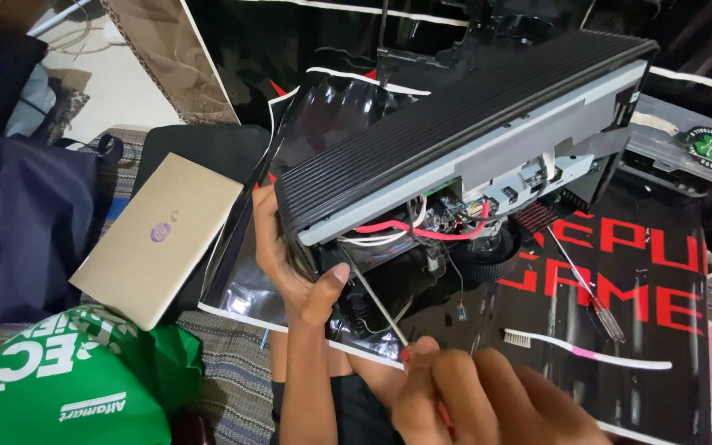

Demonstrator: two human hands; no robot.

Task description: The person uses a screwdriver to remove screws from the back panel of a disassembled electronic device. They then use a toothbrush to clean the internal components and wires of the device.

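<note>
Black ribbed device tilted, propped by left hand (thumb gripping edge); right hand closed on screwdriver, shaft angled up-left into the open underside.

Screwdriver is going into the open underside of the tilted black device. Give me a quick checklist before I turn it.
1. Left hand braces the black device: ok.
2. Right hand grips the screwdriver: ok.
3. Tip seated on a screw: cannot tell, hidden inside.
4. Red wire away from the shaft: ok, it lies above.
5. Spare screwdriver and toothbrush out of the way: ok.
</note>
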